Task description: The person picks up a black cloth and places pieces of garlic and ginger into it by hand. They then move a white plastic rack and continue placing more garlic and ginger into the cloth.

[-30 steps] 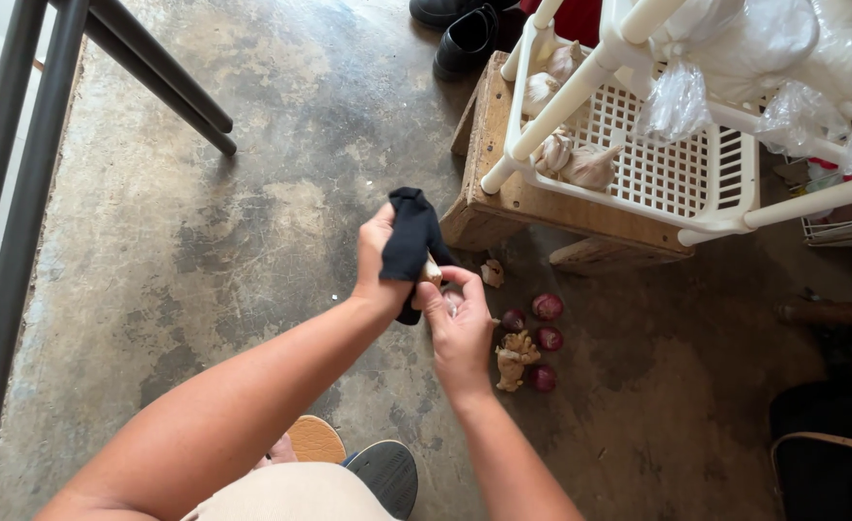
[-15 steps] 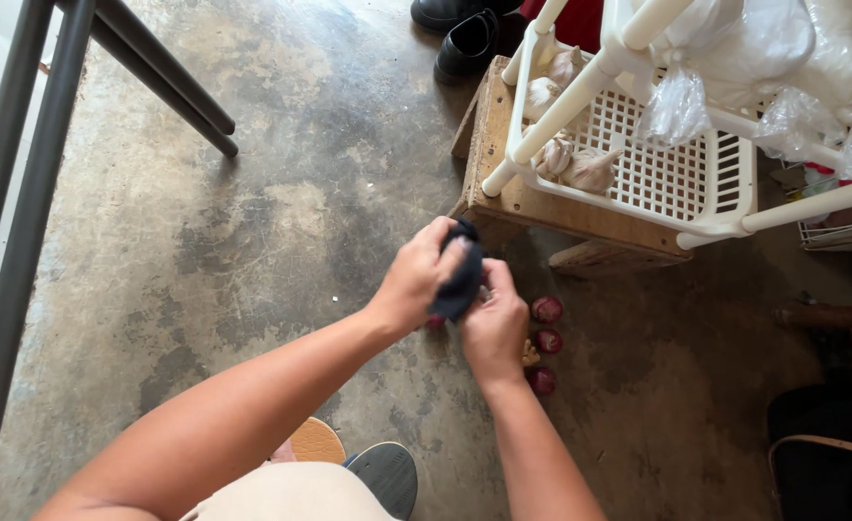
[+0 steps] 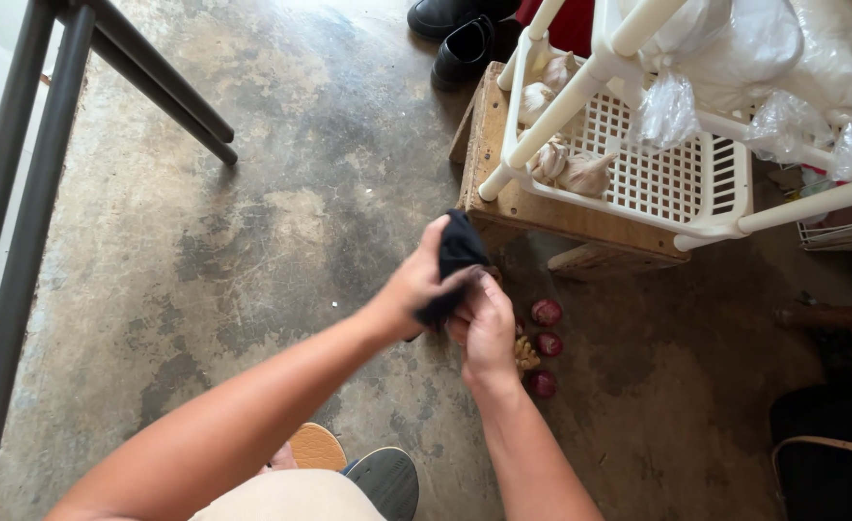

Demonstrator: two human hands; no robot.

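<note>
Hands together above concrete floor (image 3: 204, 270): our left hand (image 3: 412, 289) closes round dark cloth (image 3: 457, 253), our right hand (image 3: 484, 328) pinches its lower end. Cloth sits bunched between both palms, clear of ground. Risk we judge: loose pinch lets cloth slip onto red onions (image 3: 545, 328) and ginger piece (image 3: 524, 353) just below, or onto dusty floor.
</note>
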